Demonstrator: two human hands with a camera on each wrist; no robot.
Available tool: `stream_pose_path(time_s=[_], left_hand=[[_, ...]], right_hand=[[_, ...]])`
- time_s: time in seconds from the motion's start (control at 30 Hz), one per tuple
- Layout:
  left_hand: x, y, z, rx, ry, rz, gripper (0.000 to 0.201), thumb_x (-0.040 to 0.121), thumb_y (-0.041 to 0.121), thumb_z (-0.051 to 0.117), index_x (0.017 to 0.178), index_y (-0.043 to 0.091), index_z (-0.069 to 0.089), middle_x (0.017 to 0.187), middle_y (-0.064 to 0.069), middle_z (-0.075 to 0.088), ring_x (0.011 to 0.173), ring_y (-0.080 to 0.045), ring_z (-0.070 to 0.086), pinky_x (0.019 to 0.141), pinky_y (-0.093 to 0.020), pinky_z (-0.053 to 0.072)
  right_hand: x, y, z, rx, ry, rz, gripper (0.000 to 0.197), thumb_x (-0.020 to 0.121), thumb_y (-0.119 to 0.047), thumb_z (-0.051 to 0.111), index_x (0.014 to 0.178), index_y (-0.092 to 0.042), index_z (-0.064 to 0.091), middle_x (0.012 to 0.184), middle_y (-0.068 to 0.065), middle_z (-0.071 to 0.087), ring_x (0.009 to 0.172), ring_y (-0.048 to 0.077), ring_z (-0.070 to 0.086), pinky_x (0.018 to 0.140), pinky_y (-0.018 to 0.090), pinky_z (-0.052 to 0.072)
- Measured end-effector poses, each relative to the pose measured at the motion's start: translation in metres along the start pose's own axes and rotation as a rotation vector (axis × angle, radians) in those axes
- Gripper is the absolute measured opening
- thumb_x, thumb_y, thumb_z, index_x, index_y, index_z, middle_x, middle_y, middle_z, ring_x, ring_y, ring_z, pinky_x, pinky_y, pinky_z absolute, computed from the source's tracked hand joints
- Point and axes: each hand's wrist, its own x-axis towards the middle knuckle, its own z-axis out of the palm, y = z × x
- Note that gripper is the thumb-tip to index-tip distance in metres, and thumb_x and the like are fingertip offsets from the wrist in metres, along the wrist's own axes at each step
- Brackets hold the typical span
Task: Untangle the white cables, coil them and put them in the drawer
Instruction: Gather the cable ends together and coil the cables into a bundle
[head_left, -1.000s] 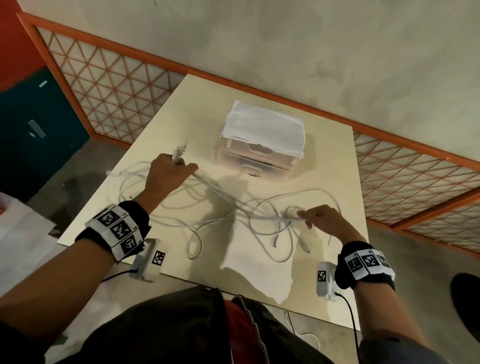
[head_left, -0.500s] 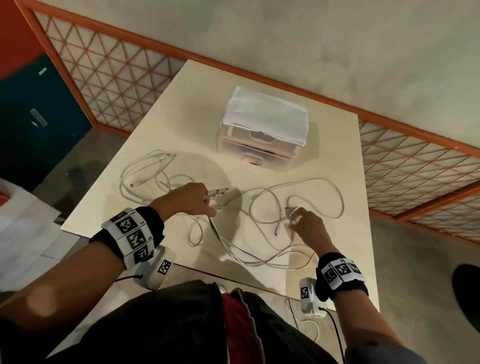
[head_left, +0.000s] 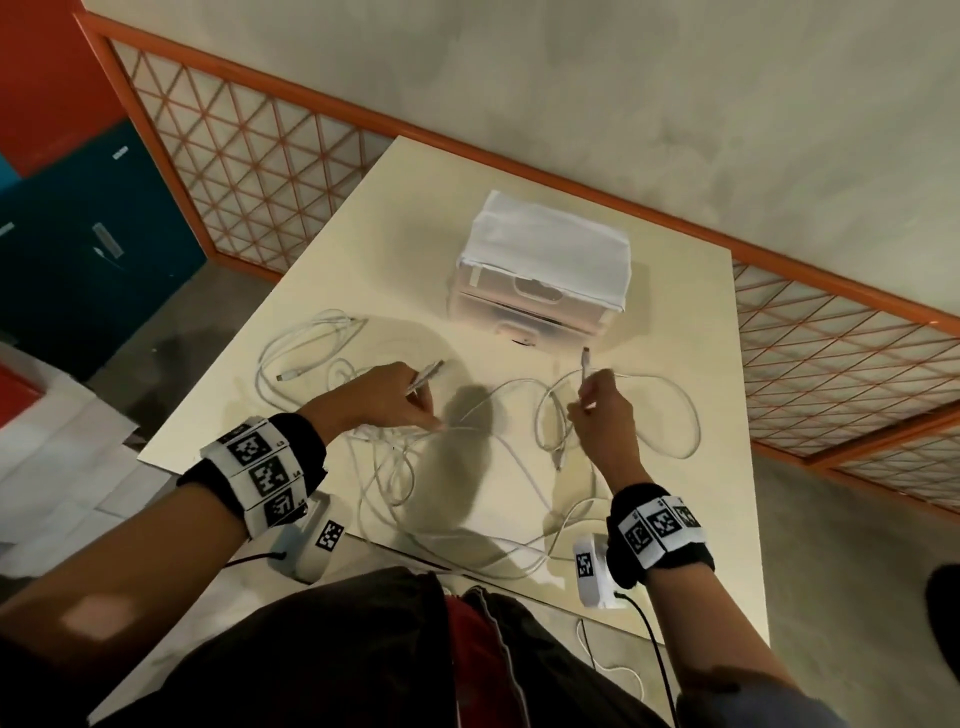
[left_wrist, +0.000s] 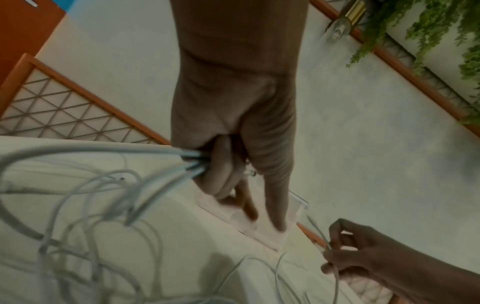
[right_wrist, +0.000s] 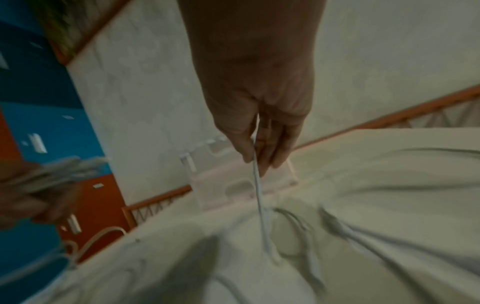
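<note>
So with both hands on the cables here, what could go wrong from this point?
1. The left hand holds several strands at once while the right hand pinches one cable end; pulling apart may tighten the tangle.
2. Loops hang over the near edge of the table and could slide off.
3. Both drawers look closed, so a hand must let go later.

Left hand (left_wrist: 233, 123) grips about 3 white cables (left_wrist: 161, 162), fingers curled round them, index finger pointing down at the clear drawer unit (left_wrist: 298, 205). Loose loops blur over the table (left_wrist: 194, 246). Right hand (left_wrist: 363, 251) pinches another cable (left_wrist: 318, 228).
</note>
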Motion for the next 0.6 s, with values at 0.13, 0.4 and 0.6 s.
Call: stream_pose_path(time_s=[0.13, 0.4, 0.6], left_hand=[[0.0, 0.022, -0.006, -0.469, 0.067, 0.035, 0.032, 0.074, 0.029, 0.078, 0.069, 0.016, 0.048, 0.062, 0.003, 0.038, 0.053, -0.009, 0.036, 0.049, -0.019, 0.031], [0.006, 0.047, -0.003, -0.847, 0.117, 0.156, 0.02, 0.096, 0.025, 0.05, 0.078, 0.017, 0.049, 0.062, 0.01, 0.044, 0.046, -0.003, 0.035, 0.049, -0.019, 0.03], [0.007, 0.048, -0.007, -0.869, 0.315, 0.221, 0.027, 0.102, 0.029, 0.032, 0.08, 0.022, 0.046, 0.069, 0.003, 0.05, 0.063, -0.01, 0.051, 0.062, -0.025, 0.046]], right_hand=[[-0.002, -0.064, -0.004, 0.415, -0.226, -0.147, 0.039, 0.081, 0.017, 0.055, 0.088, -0.017, 0.037, 0.082, 0.005, 0.05, 0.059, 0.007, 0.068, 0.055, 0.015, 0.049], [-0.006, -0.119, 0.017, 0.45, -0.417, -0.205, 0.041, 0.076, 0.006, 0.071, 0.079, -0.018, 0.037, 0.074, 0.008, 0.061, 0.063, 0.02, 0.069, 0.069, 0.04, 0.054], [-0.009, -0.112, 0.021, 0.365, -0.52, -0.235, 0.026, 0.091, -0.023, 0.06, 0.094, -0.01, 0.038, 0.061, -0.001, 0.057, 0.054, 0.016, 0.054, 0.058, 0.028, 0.047]])
